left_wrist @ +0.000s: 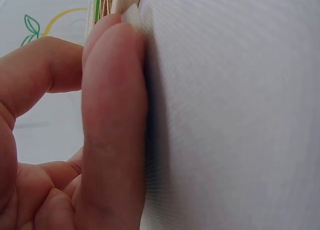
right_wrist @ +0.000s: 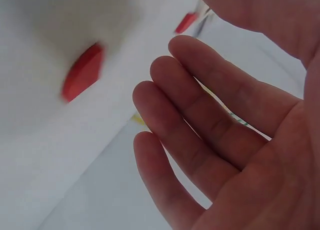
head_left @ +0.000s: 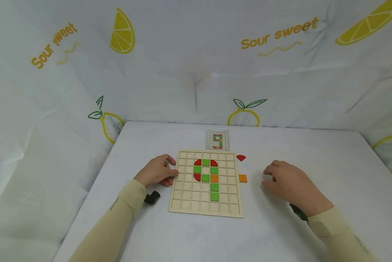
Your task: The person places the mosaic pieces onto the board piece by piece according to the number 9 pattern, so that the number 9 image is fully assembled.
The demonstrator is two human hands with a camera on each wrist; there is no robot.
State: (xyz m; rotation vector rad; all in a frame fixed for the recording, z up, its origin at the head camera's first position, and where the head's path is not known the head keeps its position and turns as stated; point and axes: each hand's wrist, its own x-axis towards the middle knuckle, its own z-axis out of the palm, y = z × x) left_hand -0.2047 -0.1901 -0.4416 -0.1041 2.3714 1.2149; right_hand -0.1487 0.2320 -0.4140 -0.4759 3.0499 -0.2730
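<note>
A pale wooden grid board (head_left: 186, 196) lies on the table, with red, green and orange pieces in its cells forming a 9. My left hand (head_left: 157, 171) is at the board's left edge, its fingertips touching the edge. In the left wrist view a nearly straight finger (left_wrist: 114, 115) reaches the board's side. My right hand (head_left: 287, 183) is over the table right of the board, its fingers loosely bent and holding nothing. Between them lie a red quarter-circle piece (head_left: 241, 157) and an orange square (head_left: 243, 178). A red piece (right_wrist: 82, 73) shows near the fingertips in the right wrist view.
Behind the board lies a small pattern card (head_left: 217, 140) printed with a similar 9. A black wrist-worn object (head_left: 152, 198) shows beside the left wrist, and another black part (head_left: 298, 212) at the right wrist. A lemon-printed white cloth (head_left: 196, 87) hangs behind the table.
</note>
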